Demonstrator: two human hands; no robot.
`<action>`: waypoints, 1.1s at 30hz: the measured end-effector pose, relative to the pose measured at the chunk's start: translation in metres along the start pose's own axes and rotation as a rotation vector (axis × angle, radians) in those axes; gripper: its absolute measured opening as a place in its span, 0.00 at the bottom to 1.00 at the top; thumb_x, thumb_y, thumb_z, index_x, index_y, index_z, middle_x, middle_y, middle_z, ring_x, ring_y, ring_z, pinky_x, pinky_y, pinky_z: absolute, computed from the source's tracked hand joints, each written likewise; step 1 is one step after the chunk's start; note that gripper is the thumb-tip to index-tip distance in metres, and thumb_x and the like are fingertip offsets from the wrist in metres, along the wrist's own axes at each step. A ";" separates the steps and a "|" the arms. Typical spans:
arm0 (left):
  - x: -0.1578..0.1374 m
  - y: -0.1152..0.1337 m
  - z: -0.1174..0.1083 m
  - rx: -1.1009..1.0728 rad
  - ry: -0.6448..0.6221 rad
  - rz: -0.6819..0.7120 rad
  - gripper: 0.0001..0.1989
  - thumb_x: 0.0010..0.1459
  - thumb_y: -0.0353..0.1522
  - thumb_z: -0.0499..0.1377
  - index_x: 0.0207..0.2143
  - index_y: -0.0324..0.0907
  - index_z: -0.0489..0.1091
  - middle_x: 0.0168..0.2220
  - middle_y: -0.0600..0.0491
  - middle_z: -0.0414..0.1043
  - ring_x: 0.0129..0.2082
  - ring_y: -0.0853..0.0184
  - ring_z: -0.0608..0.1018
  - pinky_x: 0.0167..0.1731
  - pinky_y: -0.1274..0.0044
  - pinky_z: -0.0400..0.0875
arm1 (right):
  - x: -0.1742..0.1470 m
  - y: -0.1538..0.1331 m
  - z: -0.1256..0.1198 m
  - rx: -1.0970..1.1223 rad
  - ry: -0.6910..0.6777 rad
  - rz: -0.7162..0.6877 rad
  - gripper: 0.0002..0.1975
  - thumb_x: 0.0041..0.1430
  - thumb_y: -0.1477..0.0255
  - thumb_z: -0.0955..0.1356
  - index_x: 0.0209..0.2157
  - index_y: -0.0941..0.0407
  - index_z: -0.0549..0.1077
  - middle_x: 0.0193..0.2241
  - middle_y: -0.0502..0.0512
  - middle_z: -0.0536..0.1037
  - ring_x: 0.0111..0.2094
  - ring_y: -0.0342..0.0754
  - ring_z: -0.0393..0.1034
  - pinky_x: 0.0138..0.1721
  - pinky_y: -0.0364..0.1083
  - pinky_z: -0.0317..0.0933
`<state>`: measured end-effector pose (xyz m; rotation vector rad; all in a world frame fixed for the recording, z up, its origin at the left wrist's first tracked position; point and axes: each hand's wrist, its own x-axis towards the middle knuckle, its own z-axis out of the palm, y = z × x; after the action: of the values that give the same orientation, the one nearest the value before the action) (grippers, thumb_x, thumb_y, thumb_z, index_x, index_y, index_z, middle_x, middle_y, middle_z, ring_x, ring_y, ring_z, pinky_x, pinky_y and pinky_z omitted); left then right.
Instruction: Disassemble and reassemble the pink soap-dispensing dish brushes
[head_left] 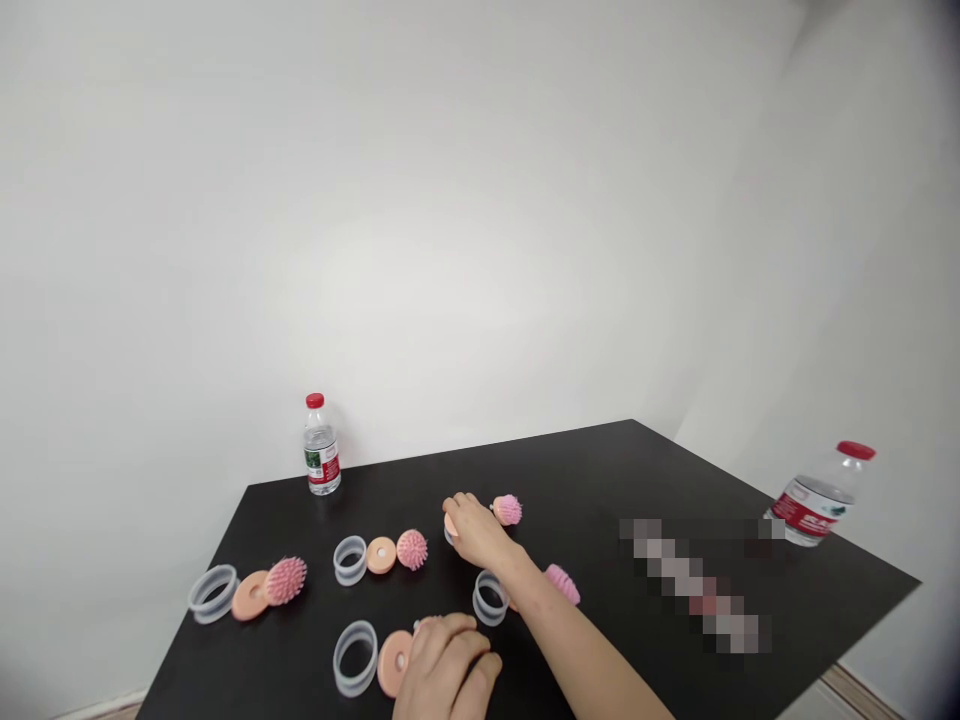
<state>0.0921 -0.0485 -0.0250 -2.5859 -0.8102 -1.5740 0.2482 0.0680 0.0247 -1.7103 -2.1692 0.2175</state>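
Note:
My left hand [446, 668] is at the near edge of the view, its fingers bent over a pink bristle brush head [424, 623] that is mostly hidden. Beside it lie a peach disc [392, 664] with a pale centre and a clear plastic ring [355, 658]. Farther back, my right hand [472, 528] closes its fingers on a peach disc [450, 525], with a bit of clear ring showing below. Just right of those fingers sits another pink brush head [508, 510]. Under my right forearm are a clear ring [490, 598] and a partly covered pink brush head [562, 583].
More sets stand to the left: a ring [350, 560], disc [381, 555] and brush head [412, 550], then a ring [214, 594], disc [250, 596] and brush head [286, 581]. Water bottles [322, 450] [817, 500] stand on the black table [585, 470]. A pixelated patch covers the right side.

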 end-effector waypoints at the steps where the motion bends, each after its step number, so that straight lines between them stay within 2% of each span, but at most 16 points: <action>1: 0.000 -0.001 -0.001 0.010 0.031 -0.025 0.13 0.68 0.27 0.51 0.39 0.47 0.74 0.36 0.53 0.80 0.43 0.62 0.80 0.43 0.71 0.73 | -0.003 -0.001 -0.003 0.030 0.014 0.003 0.17 0.50 0.88 0.64 0.41 0.58 0.72 0.43 0.62 0.76 0.48 0.56 0.70 0.49 0.52 0.64; 3: 0.002 -0.004 -0.004 0.018 0.108 -0.122 0.13 0.65 0.24 0.53 0.44 0.47 0.74 0.41 0.49 0.78 0.46 0.59 0.79 0.44 0.69 0.75 | -0.013 -0.006 -0.014 0.096 0.044 -0.001 0.17 0.53 0.84 0.66 0.45 0.58 0.71 0.46 0.60 0.76 0.49 0.54 0.70 0.51 0.51 0.64; 5: 0.004 -0.007 -0.009 -0.009 0.162 -0.280 0.16 0.63 0.27 0.55 0.51 0.46 0.71 0.49 0.44 0.74 0.51 0.56 0.77 0.46 0.65 0.76 | -0.029 -0.013 -0.025 0.216 0.065 -0.030 0.19 0.54 0.79 0.68 0.48 0.55 0.69 0.47 0.56 0.76 0.48 0.51 0.71 0.51 0.48 0.65; 8: 0.007 -0.011 -0.017 -0.137 0.169 -0.480 0.26 0.60 0.33 0.59 0.61 0.44 0.62 0.58 0.40 0.65 0.56 0.52 0.73 0.47 0.61 0.77 | -0.057 -0.028 -0.035 0.611 0.067 -0.109 0.22 0.50 0.78 0.70 0.48 0.53 0.70 0.44 0.52 0.77 0.42 0.49 0.74 0.44 0.46 0.68; 10: 0.010 -0.014 -0.022 -0.233 0.165 -0.529 0.28 0.58 0.35 0.61 0.61 0.45 0.61 0.58 0.41 0.66 0.55 0.52 0.73 0.47 0.60 0.76 | -0.073 -0.039 -0.034 0.819 0.058 -0.133 0.23 0.47 0.80 0.70 0.47 0.52 0.72 0.42 0.51 0.77 0.40 0.49 0.74 0.41 0.46 0.69; 13: 0.013 -0.015 -0.026 -0.305 0.170 -0.540 0.20 0.58 0.36 0.62 0.53 0.47 0.67 0.50 0.45 0.71 0.51 0.53 0.75 0.47 0.60 0.74 | -0.087 -0.051 -0.028 0.935 0.067 -0.124 0.24 0.44 0.80 0.71 0.45 0.51 0.75 0.39 0.50 0.77 0.37 0.49 0.73 0.38 0.45 0.69; 16: 0.018 -0.011 -0.027 -0.386 0.208 -0.608 0.17 0.57 0.38 0.64 0.48 0.47 0.69 0.46 0.47 0.71 0.47 0.55 0.75 0.46 0.62 0.74 | -0.090 -0.053 -0.022 0.993 0.084 -0.117 0.24 0.45 0.76 0.75 0.47 0.49 0.76 0.39 0.51 0.77 0.38 0.50 0.73 0.38 0.47 0.69; 19: 0.021 -0.006 -0.025 -0.594 0.238 -0.735 0.19 0.55 0.40 0.65 0.47 0.48 0.66 0.47 0.50 0.70 0.46 0.58 0.77 0.43 0.68 0.75 | -0.089 -0.047 -0.017 1.064 0.134 -0.170 0.26 0.47 0.63 0.79 0.49 0.47 0.76 0.43 0.54 0.77 0.42 0.53 0.73 0.44 0.49 0.69; 22: 0.022 -0.003 -0.024 -0.788 0.185 -0.833 0.20 0.54 0.42 0.66 0.46 0.48 0.64 0.44 0.52 0.71 0.40 0.62 0.78 0.37 0.73 0.74 | -0.088 -0.038 -0.012 1.121 0.240 -0.208 0.30 0.48 0.50 0.76 0.51 0.47 0.76 0.46 0.56 0.72 0.39 0.51 0.71 0.41 0.49 0.69; 24: 0.023 -0.001 -0.024 -0.871 0.127 -0.868 0.20 0.54 0.41 0.66 0.46 0.47 0.64 0.40 0.54 0.73 0.36 0.65 0.77 0.35 0.75 0.72 | -0.089 -0.034 -0.010 1.109 0.283 -0.208 0.31 0.48 0.45 0.74 0.50 0.47 0.77 0.44 0.56 0.70 0.36 0.49 0.70 0.38 0.48 0.69; 28: 0.025 0.001 -0.026 -0.984 0.088 -0.909 0.22 0.51 0.40 0.69 0.46 0.46 0.67 0.37 0.55 0.74 0.34 0.67 0.77 0.35 0.76 0.72 | -0.093 -0.035 -0.011 1.041 0.240 -0.205 0.32 0.48 0.43 0.73 0.49 0.48 0.77 0.40 0.55 0.69 0.37 0.51 0.70 0.38 0.49 0.69; 33: 0.032 0.004 -0.031 -0.951 0.078 -0.893 0.19 0.49 0.40 0.70 0.42 0.46 0.70 0.38 0.55 0.71 0.37 0.65 0.76 0.38 0.74 0.72 | -0.100 -0.043 -0.018 0.887 0.177 -0.192 0.27 0.51 0.49 0.74 0.49 0.47 0.76 0.41 0.55 0.70 0.42 0.53 0.70 0.45 0.52 0.68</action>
<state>0.0796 -0.0465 0.0184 -2.7815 -1.7048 -2.8518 0.2352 -0.0407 0.0372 -0.9673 -1.6856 0.7976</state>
